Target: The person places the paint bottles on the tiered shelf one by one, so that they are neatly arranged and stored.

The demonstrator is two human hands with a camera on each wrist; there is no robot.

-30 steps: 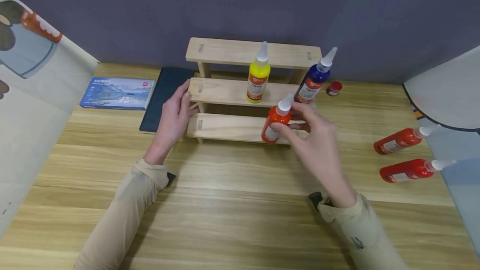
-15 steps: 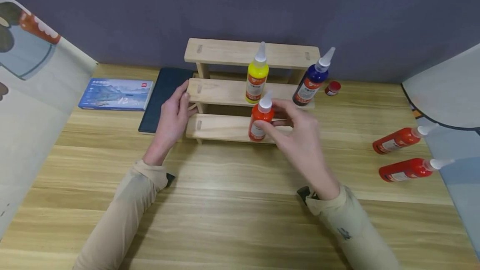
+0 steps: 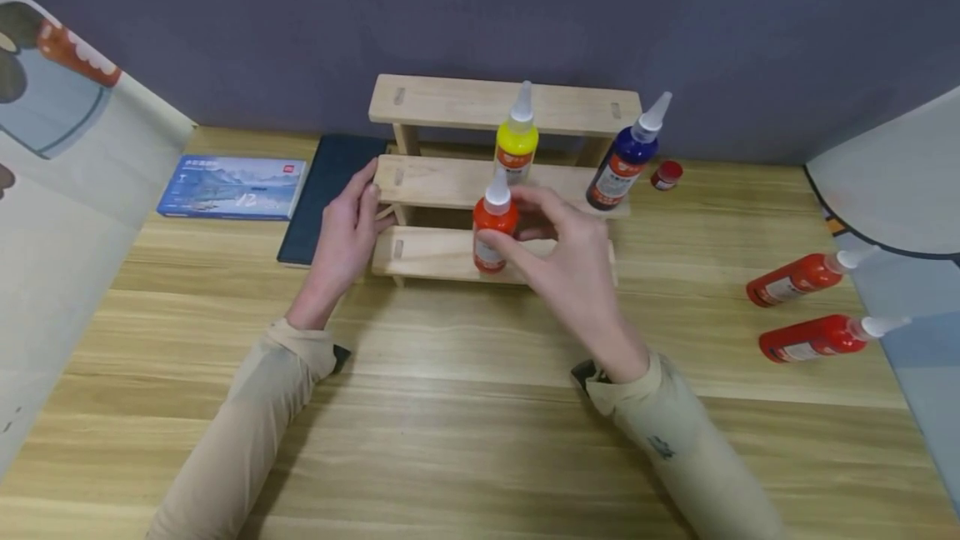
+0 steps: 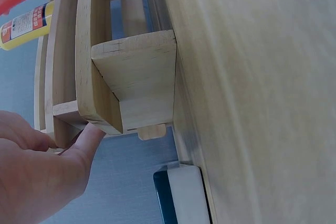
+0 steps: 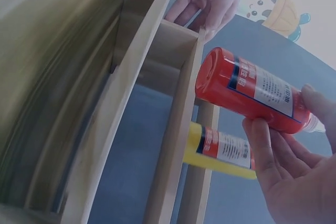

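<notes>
A three-tier wooden shelf (image 3: 442, 182) stands against the dark partition. My left hand (image 3: 348, 227) grips the left end of its middle tier, thumb in front, as the left wrist view also shows. With thumb and fingers, my right hand (image 3: 581, 269) holds an orange-red paint bottle (image 3: 492, 219) with a white pointed nozzle, nozzle up. In the right wrist view this red bottle (image 5: 252, 87) is off the shelf boards, its base in the air. A yellow paint bottle (image 3: 516, 142) is upright on the middle tier, partly hidden behind it. To its right, a dark blue paint bottle (image 3: 624, 167) stands on the same tier.
Two red paint bottles (image 3: 795, 280) lie on their sides at the table's right. A small red-lidded jar (image 3: 667, 175) sits right of the shelf. Left of it are a dark green flat book (image 3: 330, 190) and a blue box with a landscape picture (image 3: 232, 187).
My right hand has carried the orange-red bottle leftward along the front of the shelf, from its right part toward its middle. My left hand has stayed on the shelf end.
</notes>
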